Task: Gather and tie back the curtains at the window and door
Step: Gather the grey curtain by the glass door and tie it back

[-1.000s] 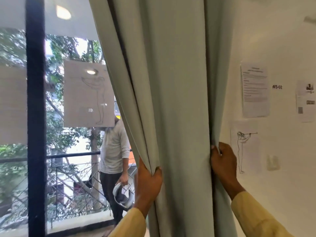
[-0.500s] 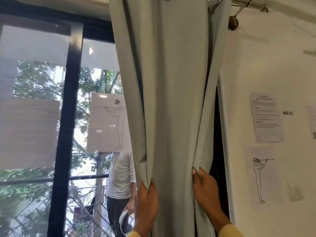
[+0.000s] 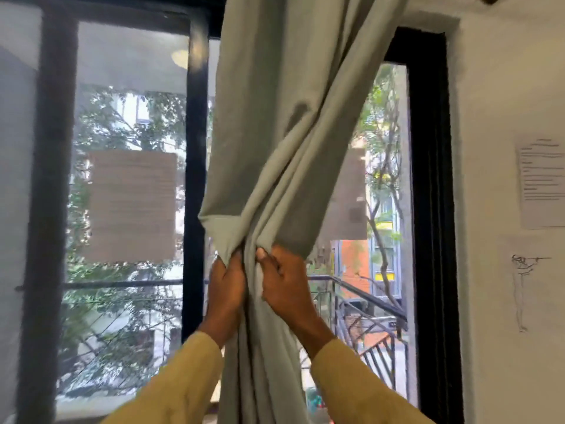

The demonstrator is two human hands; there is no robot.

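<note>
Gripping the pale grey-green curtain (image 3: 275,133) at a pinched waist, the person stands close to the glass with both arms raised. The left hand (image 3: 226,289) is wrapped round the left side of the bunch, fingers tucked into the folds. The right hand (image 3: 286,286) clutches the right side, its thumb pressed into the cloth just beside the left hand. Above the hands the fabric fans out wide, with a fold turned over at its left edge. Below them it hangs as a narrow rope of pleats between two yellow sleeves (image 3: 351,384).

The curtain hangs just right of a black upright (image 3: 195,148), and glass shows on either side of it. A sheet of paper (image 3: 133,206) is stuck on the left pane. Outside are trees and a dark balcony railing (image 3: 367,298). On the white wall (image 3: 504,87) to the right hang a printed notice (image 3: 541,185) and, below it, a line drawing (image 3: 521,289) of a figure.
</note>
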